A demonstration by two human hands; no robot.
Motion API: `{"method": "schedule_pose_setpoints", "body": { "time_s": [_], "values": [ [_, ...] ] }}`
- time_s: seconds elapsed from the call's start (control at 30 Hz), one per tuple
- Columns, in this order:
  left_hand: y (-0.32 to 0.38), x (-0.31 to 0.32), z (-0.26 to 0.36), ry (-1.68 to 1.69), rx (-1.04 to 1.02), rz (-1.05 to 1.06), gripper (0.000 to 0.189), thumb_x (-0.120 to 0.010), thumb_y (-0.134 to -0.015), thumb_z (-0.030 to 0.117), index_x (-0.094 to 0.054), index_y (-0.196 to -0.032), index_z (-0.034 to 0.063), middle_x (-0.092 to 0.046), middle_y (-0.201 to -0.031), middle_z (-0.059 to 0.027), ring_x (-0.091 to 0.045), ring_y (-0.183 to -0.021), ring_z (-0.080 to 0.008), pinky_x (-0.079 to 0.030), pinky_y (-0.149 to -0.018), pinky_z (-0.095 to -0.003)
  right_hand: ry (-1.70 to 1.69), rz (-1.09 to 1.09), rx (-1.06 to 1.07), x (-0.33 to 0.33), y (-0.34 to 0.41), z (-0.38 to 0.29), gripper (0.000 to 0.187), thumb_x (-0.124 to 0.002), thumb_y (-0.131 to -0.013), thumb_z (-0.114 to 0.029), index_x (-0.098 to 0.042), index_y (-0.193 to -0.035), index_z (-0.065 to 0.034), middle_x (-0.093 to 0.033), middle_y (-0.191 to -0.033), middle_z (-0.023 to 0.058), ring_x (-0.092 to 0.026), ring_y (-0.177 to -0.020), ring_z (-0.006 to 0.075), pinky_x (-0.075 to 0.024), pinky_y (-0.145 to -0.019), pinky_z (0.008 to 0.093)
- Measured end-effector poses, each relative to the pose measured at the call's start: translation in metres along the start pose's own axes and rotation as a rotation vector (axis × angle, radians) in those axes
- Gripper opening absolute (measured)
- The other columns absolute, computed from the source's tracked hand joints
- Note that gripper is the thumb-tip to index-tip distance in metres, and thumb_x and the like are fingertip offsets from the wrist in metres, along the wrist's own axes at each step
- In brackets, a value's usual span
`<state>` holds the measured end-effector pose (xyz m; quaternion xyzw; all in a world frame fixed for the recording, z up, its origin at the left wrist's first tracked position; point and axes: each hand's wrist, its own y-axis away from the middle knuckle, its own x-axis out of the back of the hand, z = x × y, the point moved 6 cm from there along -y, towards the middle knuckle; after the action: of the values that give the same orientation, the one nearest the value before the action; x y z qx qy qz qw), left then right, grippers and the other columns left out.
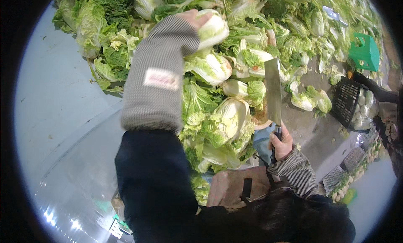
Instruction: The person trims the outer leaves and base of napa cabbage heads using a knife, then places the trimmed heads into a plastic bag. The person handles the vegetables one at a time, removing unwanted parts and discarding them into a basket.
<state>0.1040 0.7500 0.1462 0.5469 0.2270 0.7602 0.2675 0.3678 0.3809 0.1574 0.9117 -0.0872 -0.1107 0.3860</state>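
My left hand (pixel 194 19) reaches out to the far side of the heap and lies on a pale napa cabbage (pixel 213 29), its fingers around the upper end. In my right hand (pixel 282 143) is a cleaver (pixel 273 92) with a broad steel blade pointing away from me and a dark handle. The blade is upright in the view, above the edge of the heap. Below my left hand lies another napa cabbage (pixel 211 68) with its cut base turned right. Closer to me rests a large leafy cabbage (pixel 231 120).
More cabbages (pixel 91 26) and loose leaves lie along a pale wall (pixel 59 79). On the concrete floor (pixel 291 117) lie trimmed heads (pixel 310 100). At right stand a green crate (pixel 364 52) and a black crate (pixel 344 101) with bagged cabbages (pixel 364 109), beside another person's sleeve (pixel 379 90).
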Motion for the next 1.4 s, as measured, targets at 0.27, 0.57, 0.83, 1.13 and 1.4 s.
{"method": "schedule_pose_setpoints", "body": {
  "time_s": [0.27, 0.57, 0.83, 1.13, 1.4],
  "values": [
    [0.22, -0.116, -0.046, -0.442, -0.533, 0.755, 0.031, -0.048, -0.084, 0.043, -0.05, -0.088, 0.0129, -0.048, -0.113, -0.0084, -0.045, -0.112, -0.0259, -0.028, -0.099, -0.0494, 0.161, 0.025, -0.248, 0.032, 0.05, 0.042, 0.058, -0.05, -0.084, 0.002, -0.032, -0.138, -0.0077, -0.052, -0.067, -0.001, -0.046, -0.048, 0.0072, -0.0387, -0.044, 0.0216],
    [0.214, -0.184, -0.095, 0.138, -0.48, 0.634, 0.028, -0.063, -0.078, 0.022, -0.059, -0.104, 0.0117, -0.036, -0.139, -0.008, -0.022, -0.134, -0.03, -0.017, -0.108, -0.0462, 0.294, 0.267, 0.514, -0.005, 0.094, 0.08, 0.034, -0.054, -0.082, -0.002, -0.047, -0.115, 0.0022, -0.058, -0.075, 0.0053, -0.049, -0.054, 0.0121, -0.043, -0.055, 0.024],
    [0.417, -0.388, -0.241, 0.146, -0.095, 0.823, 0.039, -0.064, -0.078, 0.018, -0.057, -0.115, 0.0111, -0.046, -0.126, -0.0158, -0.044, -0.115, -0.0354, -0.034, -0.098, -0.0496, -0.273, 0.087, 0.551, -0.037, 0.084, 0.137, 0.002, -0.049, -0.088, 0.0, -0.048, -0.087, 0.0008, -0.041, -0.056, 0.0046, -0.041, -0.044, 0.0147, -0.0343, -0.038, 0.0273],
    [0.34, -0.72, -0.164, 0.688, 0.449, -0.198, 0.105, -0.051, -0.063, 0.078, -0.008, -0.144, 0.0292, 0.005, -0.146, -0.0274, -0.006, -0.129, -0.0551, -0.018, -0.1, -0.066, -0.05, -0.299, 0.857, -0.045, 0.008, 0.181, 0.024, -0.054, -0.088, -0.019, -0.045, -0.074, -0.0007, -0.038, -0.061, 0.0056, -0.037, -0.05, 0.0146, -0.0323, -0.041, 0.0266],
    [0.32, -0.783, -0.164, 0.257, 0.584, -0.308, 0.109, -0.049, -0.061, 0.081, -0.007, -0.145, 0.0269, -0.002, -0.144, -0.0296, -0.016, -0.129, -0.0502, -0.019, -0.103, -0.0582, -0.21, -0.059, 0.88, 0.006, -0.018, 0.176, 0.031, -0.046, -0.091, -0.019, -0.039, -0.064, -0.0055, -0.037, -0.056, 0.005, -0.034, -0.045, 0.0135, -0.0322, -0.041, 0.0272]
  ]
}}
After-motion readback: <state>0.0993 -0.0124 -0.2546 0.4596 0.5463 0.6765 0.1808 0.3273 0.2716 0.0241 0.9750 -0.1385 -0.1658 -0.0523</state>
